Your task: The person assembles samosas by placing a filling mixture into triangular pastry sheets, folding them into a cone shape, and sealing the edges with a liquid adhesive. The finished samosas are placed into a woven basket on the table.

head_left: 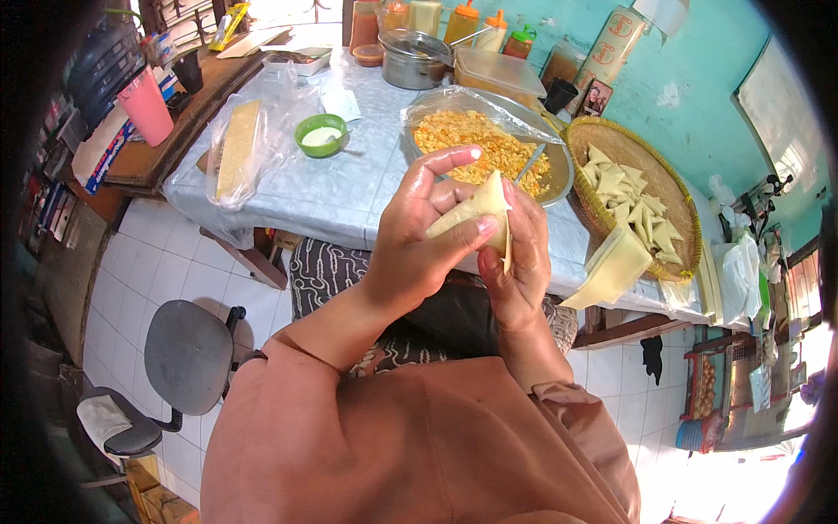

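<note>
Both hands held a pale folded pastry wrapper (476, 210) above the near edge of the tabletop (349, 188). The left hand (415, 236) had its grip pinched on the wrapper, thumb across the front face. The right hand (519, 262) had its grip closed on the wrapper's right edge. Behind the hands stood a metal tray of orange-yellow filling (480, 144). To its right lay a woven basket (672, 188) with folded triangles (633, 205). A small green bowl (320, 135) stood to the left
</note>
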The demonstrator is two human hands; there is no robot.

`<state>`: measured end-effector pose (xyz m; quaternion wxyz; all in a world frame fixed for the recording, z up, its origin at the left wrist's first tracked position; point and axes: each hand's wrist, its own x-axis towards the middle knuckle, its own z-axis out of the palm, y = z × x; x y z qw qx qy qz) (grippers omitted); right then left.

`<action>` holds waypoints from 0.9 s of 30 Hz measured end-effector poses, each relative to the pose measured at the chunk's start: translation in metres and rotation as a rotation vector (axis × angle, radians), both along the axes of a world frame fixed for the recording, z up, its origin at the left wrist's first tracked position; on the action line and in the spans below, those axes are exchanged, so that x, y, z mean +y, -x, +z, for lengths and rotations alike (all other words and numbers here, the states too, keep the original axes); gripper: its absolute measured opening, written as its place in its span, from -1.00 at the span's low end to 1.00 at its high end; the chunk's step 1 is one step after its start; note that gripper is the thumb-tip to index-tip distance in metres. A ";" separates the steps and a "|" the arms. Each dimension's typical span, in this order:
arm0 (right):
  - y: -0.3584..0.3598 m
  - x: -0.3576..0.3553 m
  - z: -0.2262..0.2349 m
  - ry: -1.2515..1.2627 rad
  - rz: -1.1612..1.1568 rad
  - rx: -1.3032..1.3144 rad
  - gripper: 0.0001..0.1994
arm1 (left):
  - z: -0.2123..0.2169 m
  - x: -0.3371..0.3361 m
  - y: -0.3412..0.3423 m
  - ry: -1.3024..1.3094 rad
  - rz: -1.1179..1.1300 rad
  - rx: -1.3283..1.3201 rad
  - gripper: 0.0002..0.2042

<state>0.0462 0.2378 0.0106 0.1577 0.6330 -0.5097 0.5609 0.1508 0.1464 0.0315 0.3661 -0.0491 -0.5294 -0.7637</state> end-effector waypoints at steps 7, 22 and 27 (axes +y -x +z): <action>0.005 0.024 -0.008 -0.051 -0.484 0.306 -0.48 | -0.003 0.015 0.014 -0.289 -0.144 -0.190 -0.51; 0.036 0.040 -0.026 -0.173 -0.406 0.184 -0.58 | -0.015 0.006 0.016 -0.385 -0.446 -0.249 -0.47; 0.036 0.039 -0.025 -0.213 -0.260 0.108 -0.62 | -0.021 0.003 0.016 -0.106 -0.275 -0.312 -0.56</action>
